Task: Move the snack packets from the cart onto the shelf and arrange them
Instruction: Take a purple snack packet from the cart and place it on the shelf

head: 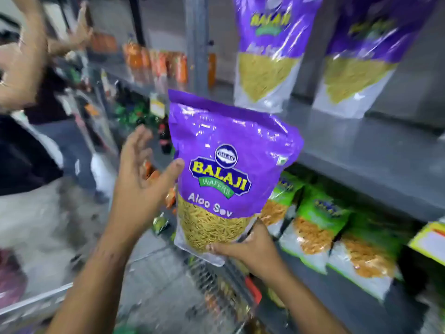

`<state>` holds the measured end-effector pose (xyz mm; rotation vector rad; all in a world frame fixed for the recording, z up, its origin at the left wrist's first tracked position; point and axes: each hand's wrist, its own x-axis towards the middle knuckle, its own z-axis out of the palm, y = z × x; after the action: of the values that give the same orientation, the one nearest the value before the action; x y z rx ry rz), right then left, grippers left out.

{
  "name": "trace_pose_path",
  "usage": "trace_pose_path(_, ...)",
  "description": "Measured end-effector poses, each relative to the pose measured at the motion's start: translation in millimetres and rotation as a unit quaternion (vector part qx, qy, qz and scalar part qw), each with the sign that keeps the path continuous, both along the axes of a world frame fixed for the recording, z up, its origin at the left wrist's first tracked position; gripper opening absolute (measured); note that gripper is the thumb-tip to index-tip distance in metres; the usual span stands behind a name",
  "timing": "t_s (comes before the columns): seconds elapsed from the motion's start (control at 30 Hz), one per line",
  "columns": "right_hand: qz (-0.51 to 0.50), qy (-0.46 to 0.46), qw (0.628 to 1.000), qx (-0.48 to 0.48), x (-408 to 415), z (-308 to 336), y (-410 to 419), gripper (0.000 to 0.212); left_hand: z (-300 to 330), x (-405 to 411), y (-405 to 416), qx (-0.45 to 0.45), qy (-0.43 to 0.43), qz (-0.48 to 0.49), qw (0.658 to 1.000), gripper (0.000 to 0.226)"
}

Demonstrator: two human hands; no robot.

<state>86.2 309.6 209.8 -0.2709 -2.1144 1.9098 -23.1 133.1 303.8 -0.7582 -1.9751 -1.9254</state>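
A purple Aloo Sev snack packet (228, 169) is held upright in front of the grey shelf (361, 150). My right hand (252, 249) grips its lower edge from below. My left hand (142, 184) is open beside the packet's left side, thumb touching or nearly touching it. Two matching purple packets (269, 51) (363, 56) stand upright on the shelf behind. The wire cart (216, 285) lies below my arms.
Green snack packets (320, 222) fill the lower shelf at right. Orange packets (156, 61) line the far shelf. Other people (24, 80) stand close at left, arms raised. A yellow price label (431, 239) sits on the shelf edge at right.
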Motion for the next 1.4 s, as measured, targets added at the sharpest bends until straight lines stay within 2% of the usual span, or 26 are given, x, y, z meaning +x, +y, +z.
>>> trace_pose_path(0.07, -0.025, 0.041, 0.999, 0.026, 12.8, 48.2, 19.3, 0.045, -0.2, 10.5, 25.6, 0.031, -0.035, -0.112, 0.993, 0.076)
trace_pose_path(0.17, -0.089, 0.107, 0.988, 0.072, 28.4, 113.4, 47.6, 0.061, 21.8, 22.1, 70.9, 0.035, -0.005, -0.227, 0.973, 0.061)
trace_pose_path(0.23, -0.139, 0.14, 0.975, 0.105, 33.1, 145.3, 67.1, 0.064, 41.8, 16.3, 101.3, 0.045, 0.022, -0.261, 0.964, 0.056)
trace_pose_path(0.33, -0.208, 0.171, 0.955, 0.126, 39.2, 179.2, 98.6, 0.061, 76.7, 4.6, 152.6, 0.05, 0.033, -0.296, 0.953, 0.066)
trace_pose_path(0.4, -0.25, 0.174, 0.943, 0.132, 33.3, 191.5, 118.3, 0.063, 89.4, -9.2, 185.3, 0.036, 0.021, -0.306, 0.951, 0.064)
trace_pose_path(0.47, -0.283, 0.159, 0.935, 0.146, 24.4, 197.1, 137.8, 0.071, 95.3, -24.5, 217.2, 0.007, 0.02, -0.309, 0.951, 0.044)
trace_pose_path(0.53, -0.296, 0.144, 0.933, 0.148, 13.4, 196.3, 152.5, 0.073, 94.4, -38.9, 239.7, -0.014, 0.021, -0.314, 0.949, 0.038)
trace_pose_path(0.7, -0.322, 0.134, 0.926, 0.147, -16.4, 190.9, 171.9, 0.072, 82.0, -64.7, 261.5, -0.049, 0.01, -0.319, 0.946, 0.035)
trace_pose_path(0.87, -0.319, 0.12, 0.929, 0.142, -34.5, 192.8, 176.5, 0.076, 85.6, -68.0, 265.3, -0.067, 0.03, -0.298, 0.952, 0.046)
trace_pose_path(0.97, -0.335, 0.111, 0.924, 0.147, -37.4, 191.5, 170.6, 0.086, 86.7, -61.1, 251.7, -0.067, 0.034, -0.31, 0.948, 0.047)
trace_pose_path(1.03, -0.382, 0.15, 0.902, 0.133, -29.6, 191.5, 156.6, 0.09, 84.7, -52.3, 233.5, -0.037, 0.024, -0.289, 0.956, 0.047)
trace_pose_path(1.1, -0.41, 0.245, 0.871, 0.114, -17.4, 185.9, 126.0, 0.076, 75.6, -41.1, 198.9, 0.034, -0.037, -0.274, 0.96, 0.052)
trace_pose_path(1.13, -0.403, 0.298, 0.859, 0.11, -10.1, 181.8, 111.1, 0.068, 69.0, -35.7, 182.1, 0.089, -0.06, -0.285, 0.953, 0.051)
trace_pose_path(1.23, -0.266, 0.356, 0.895, 0.033, -8.9, 150.8, 51.7, 0.051, 22.0, -32.0, 119.5, 0.222, -0.135, -0.288, 0.922, 0.051)
trace_pose_path(1.33, -0.133, 0.292, 0.946, -0.043, -22.7, 99.8, 10.0, 0.047, -38.2, -32.4, 72.4, 0.251, -0.234, -0.238, 0.909, 0.065)
trace_pose_path(1.4, -0.063, 0.212, 0.969, -0.107, -41.1, 51.7, -13.0, 0.048, -92.5, -29.7, 39.6, 0.248, -0.316, -0.18, 0.898, 0.053)
